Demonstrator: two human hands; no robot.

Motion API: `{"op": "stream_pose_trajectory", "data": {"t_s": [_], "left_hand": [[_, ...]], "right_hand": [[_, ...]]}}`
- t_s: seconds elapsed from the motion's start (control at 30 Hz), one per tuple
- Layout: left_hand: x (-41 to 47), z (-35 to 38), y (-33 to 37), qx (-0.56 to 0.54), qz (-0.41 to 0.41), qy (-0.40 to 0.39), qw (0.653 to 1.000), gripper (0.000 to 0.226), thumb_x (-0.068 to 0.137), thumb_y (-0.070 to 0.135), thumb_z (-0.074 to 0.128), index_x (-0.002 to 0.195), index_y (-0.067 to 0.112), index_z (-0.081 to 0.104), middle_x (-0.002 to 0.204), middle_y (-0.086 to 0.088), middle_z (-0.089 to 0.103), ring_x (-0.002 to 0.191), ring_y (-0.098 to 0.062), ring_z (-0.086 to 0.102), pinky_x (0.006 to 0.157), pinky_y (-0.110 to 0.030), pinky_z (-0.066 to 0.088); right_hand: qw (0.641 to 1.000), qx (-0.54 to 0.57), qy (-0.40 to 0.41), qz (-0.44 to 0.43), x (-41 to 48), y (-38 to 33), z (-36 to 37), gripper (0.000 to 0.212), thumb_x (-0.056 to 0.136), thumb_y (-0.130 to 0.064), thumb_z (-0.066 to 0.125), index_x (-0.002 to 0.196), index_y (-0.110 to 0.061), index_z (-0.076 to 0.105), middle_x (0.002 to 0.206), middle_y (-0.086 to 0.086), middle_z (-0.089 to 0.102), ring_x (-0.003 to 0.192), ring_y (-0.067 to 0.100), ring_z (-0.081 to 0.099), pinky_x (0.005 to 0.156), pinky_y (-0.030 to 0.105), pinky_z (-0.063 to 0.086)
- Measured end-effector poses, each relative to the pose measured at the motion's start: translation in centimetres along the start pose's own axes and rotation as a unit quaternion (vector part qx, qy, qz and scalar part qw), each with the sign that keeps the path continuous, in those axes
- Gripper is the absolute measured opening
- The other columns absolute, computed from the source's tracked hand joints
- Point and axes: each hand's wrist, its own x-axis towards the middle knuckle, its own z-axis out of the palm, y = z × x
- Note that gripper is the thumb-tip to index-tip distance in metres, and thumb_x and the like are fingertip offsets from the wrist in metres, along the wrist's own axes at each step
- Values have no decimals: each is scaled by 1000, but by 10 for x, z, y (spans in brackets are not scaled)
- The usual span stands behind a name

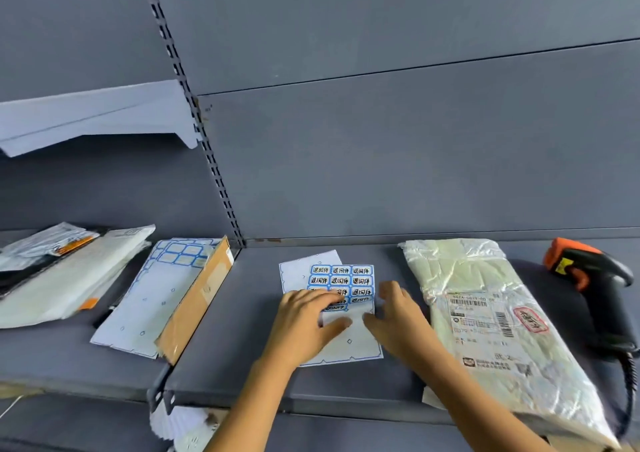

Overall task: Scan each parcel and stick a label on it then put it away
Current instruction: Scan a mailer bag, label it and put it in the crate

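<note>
A sheet of blue-bordered labels (341, 280) lies on the grey shelf (242, 365), mid-frame. My left hand (306, 323) rests flat on the sheet's lower left part, fingers spread over the labels. My right hand (394, 316) hovers at the sheet's right edge, fingers loosely bent, thumb near a lifted corner of the sheet; whether it pinches anything is unclear. A parcel in a clear plastic bag (491, 316) with a printed shipping label and a red stamp lies just right of my right hand. A black and orange barcode scanner (595, 285) lies at the far right.
At the left lie a stack of white parcels (65, 275), a used label sheet (149, 299) and a brown cardboard parcel (197, 306). A bare upper shelf (97, 119) juts out at the upper left. The scanner's cable hangs over the front edge.
</note>
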Motion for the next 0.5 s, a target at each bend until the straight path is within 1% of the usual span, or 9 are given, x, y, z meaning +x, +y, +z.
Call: {"op": "stream_pose_trajectory", "data": {"t_s": [0.07,0.13,0.2,0.23,0.27,0.3,0.37,0.4,0.5], "left_hand": [[-1,2,-1,-25,11,16,1000,62,79,70,40,115,28,66,121,16,63,111,-4,56,93,-18,29],[0,4,-4,-68,12,19,997,53,82,62,49,113,24,68,117,14,66,108,-5,58,94,-22,39],[-1,5,-4,-124,-1,23,992,42,83,51,62,115,22,67,116,13,66,108,-3,57,95,-23,43],[-1,5,-4,-145,-7,28,989,39,83,44,67,116,23,67,116,13,65,109,-1,55,96,-21,43],[-2,5,-3,-156,-9,34,987,37,83,39,69,116,23,66,116,14,65,109,1,54,97,-20,42],[-2,5,-3,-159,-7,36,987,36,83,36,70,117,24,66,116,15,64,110,2,52,98,-19,40],[-1,5,-3,-165,-3,26,986,35,84,33,69,118,25,66,118,16,63,112,3,50,99,-18,39],[-1,5,-3,-172,-4,20,985,34,84,31,69,118,24,66,118,15,63,112,2,50,99,-19,40],[-1,6,-5,-189,-17,27,982,31,83,30,71,113,25,68,113,18,64,110,1,51,96,-21,43]], "right_hand": [[997,71,31,10,2,-4,9,43,81,-9,65,118,-3,44,117,10,52,118,28,45,85,27,34],[982,178,41,49,6,-6,12,60,78,-9,73,127,-5,38,116,3,47,121,23,45,95,26,37],[964,253,37,73,10,-6,12,80,73,-9,79,135,-8,29,119,2,44,119,22,50,102,36,41],[960,269,42,73,13,-5,14,86,70,-8,81,137,-10,26,120,2,46,116,23,54,101,41,43],[956,281,47,67,13,-4,15,89,69,-6,81,138,-11,24,120,3,49,112,24,57,99,42,45],[951,297,50,62,14,-4,16,90,70,-3,80,138,-12,23,119,3,51,107,22,60,95,37,49],[940,335,40,47,13,-6,17,88,71,7,76,137,-15,22,116,3,50,95,7,59,75,13,50],[936,348,32,38,12,-7,16,87,70,12,74,133,-18,23,114,3,48,93,2,56,66,7,47],[926,376,22,22,12,-5,17,83,67,20,70,121,-24,25,108,2,48,85,6,57,58,7,47]]}}
